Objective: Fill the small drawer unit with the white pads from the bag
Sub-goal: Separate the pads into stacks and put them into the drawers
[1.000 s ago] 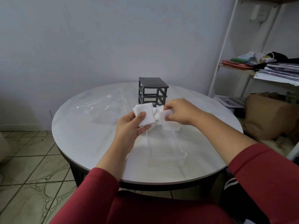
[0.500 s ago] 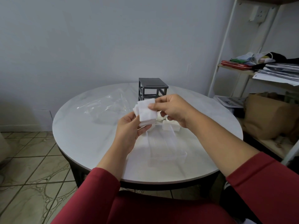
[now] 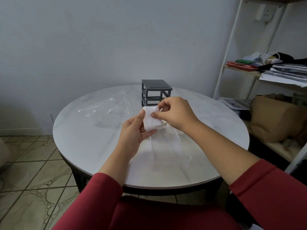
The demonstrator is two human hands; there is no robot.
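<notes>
The white pads [image 3: 152, 120] are a small stack of soft square sheets, a little bent. They are held in the air just in front of the drawer unit [image 3: 156, 91], on the person's side of it. The left hand [image 3: 132, 131] carries the stack from below and from the side, and its grip is closed around the pads. The right hand [image 3: 175, 113] pinches the upper part of the same stack between thumb and forefinger, so its grip is also clamped on the pads.

The drawer unit is a dark grey frame, and one can see through its slots. It stands on the far half of the round white surface [image 3: 86, 140]. The clear drawers [image 3: 171, 148] lie in front of the unit, under the hands, and reach near to the edge on the person's side. The clear bag [image 3: 106, 110] lies flat to the left of the unit. In front of the bag the surface is bare up to its edge. To the right of the unit, past the edge, stands a shelf [image 3: 244, 73] with papers, and a brown paper bag [image 3: 272, 120] is under it.
</notes>
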